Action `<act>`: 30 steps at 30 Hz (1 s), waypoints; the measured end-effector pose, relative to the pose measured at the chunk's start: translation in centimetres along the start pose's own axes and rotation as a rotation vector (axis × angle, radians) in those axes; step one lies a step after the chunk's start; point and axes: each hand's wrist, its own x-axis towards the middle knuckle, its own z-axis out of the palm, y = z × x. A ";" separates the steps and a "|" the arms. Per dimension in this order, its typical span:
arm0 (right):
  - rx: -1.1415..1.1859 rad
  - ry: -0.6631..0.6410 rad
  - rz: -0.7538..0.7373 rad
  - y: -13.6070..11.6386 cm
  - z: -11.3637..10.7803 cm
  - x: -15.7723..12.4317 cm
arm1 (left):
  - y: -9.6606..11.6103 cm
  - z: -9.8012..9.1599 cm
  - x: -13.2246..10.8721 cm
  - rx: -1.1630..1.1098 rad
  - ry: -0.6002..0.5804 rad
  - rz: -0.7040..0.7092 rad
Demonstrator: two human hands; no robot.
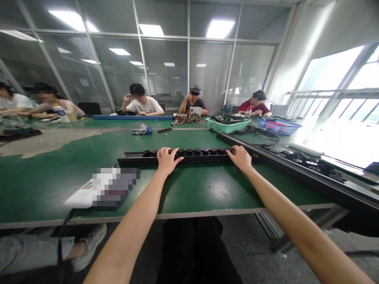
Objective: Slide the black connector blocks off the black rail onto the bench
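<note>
A long black rail [198,160] lies crosswise on the green table, with a row of small black round parts [197,151] set along its top. Toward its left part, my left hand [167,161] grips it, fingers curled over the row and thumb stretched along the near side. At the right end, my right hand [241,158] has fingers and thumb closed over the rail and its last round parts. The fingertips of both hands are partly hidden. Each palm faces down, and the rail lies flat between the hands.
A longer black rail [284,169] runs diagonally at right, beside more round parts. At left lie a white device [81,195] and a blurred dark item. Green [229,125] and blue baskets [280,126], cables and grey-blue cloth [142,129] stand farther back. Several people sit opposite.
</note>
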 end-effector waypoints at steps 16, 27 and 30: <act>0.119 0.054 0.001 0.4 1.0 0.8 | 0.5 -0.6 -0.2 -0.010 -0.032 -0.022; 0.103 0.037 0.029 0.9 0.8 1.1 | 0.0 0.0 0.0 -0.013 -0.010 -0.004; 0.107 0.048 0.028 1.3 1.0 1.3 | 0.0 -0.1 -0.1 -0.013 -0.012 -0.003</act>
